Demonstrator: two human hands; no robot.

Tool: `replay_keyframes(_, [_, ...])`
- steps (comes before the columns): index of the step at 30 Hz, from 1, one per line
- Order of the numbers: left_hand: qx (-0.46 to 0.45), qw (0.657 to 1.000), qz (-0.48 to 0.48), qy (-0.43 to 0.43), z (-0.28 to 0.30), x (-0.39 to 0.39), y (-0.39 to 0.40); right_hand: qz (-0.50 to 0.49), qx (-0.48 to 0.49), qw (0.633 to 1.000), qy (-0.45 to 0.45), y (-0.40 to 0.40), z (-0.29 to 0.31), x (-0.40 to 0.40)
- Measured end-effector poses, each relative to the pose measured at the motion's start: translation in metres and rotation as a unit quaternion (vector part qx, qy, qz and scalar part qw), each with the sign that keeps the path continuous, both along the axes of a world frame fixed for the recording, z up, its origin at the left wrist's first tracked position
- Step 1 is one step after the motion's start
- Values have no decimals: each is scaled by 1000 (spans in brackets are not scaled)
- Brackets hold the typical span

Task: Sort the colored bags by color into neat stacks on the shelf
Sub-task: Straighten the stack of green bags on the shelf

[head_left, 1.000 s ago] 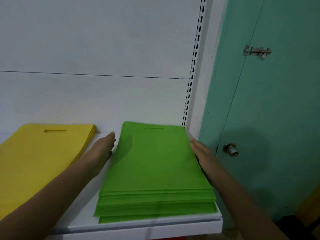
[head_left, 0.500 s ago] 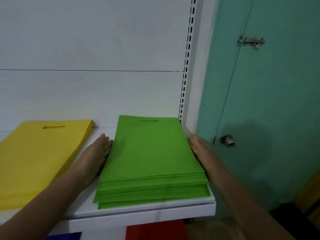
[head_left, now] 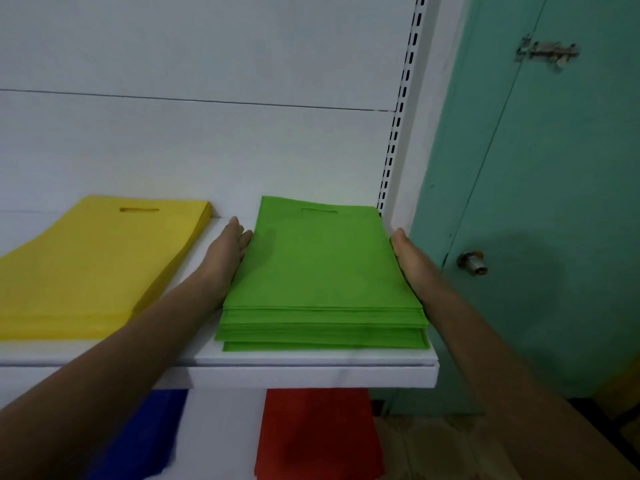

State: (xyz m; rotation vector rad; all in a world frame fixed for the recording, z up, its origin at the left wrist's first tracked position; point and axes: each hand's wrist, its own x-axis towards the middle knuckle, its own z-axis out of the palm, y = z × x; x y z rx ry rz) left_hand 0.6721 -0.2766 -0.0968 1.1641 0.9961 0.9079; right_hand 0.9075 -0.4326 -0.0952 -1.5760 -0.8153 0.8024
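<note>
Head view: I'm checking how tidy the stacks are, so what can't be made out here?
- Yellow bag stack: left part cut off by the frame edge.
- Blue bags and red bags: tops hidden under the shelf, bottoms cut off.
- Green bag stack: side edges covered by the left hand and right hand.

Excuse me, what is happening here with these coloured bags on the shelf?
A person is squaring up a stack of green bags on the white shelf. The left hand and the right hand lie flat against the stack's two sides, fingers straight. A stack of yellow bags lies to the left, apart from it. Below the shelf, blue bags and red bags show.
</note>
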Motion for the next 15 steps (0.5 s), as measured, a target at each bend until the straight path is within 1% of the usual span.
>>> replay_keyframes(1, [19,1000,6,-8,2,-5,-7,-1,6,1000,-6,1,-3,4])
replay_keyframes(3, [5,1000,22,-8,1,-9,-9,-6,7,1000,-3,-1,-10,2])
replay_keyframes(6, [2,1000,-6,12,-10,-25,-6,-5,25,999,21,-14,-25,5])
replay_keyframes(9, [14,999,-27,39,-14,-32,-11,-9,42,999,13,-26,-36,6])
replay_keyframes(12, [-1,998,-44,38,-18,-28,-6,3,42,999,9,-30,-36,1])
replay_keyframes(15, [-17,998,-35,47,-20,-22,-8,5,44,999,9,-26,-36,-1])
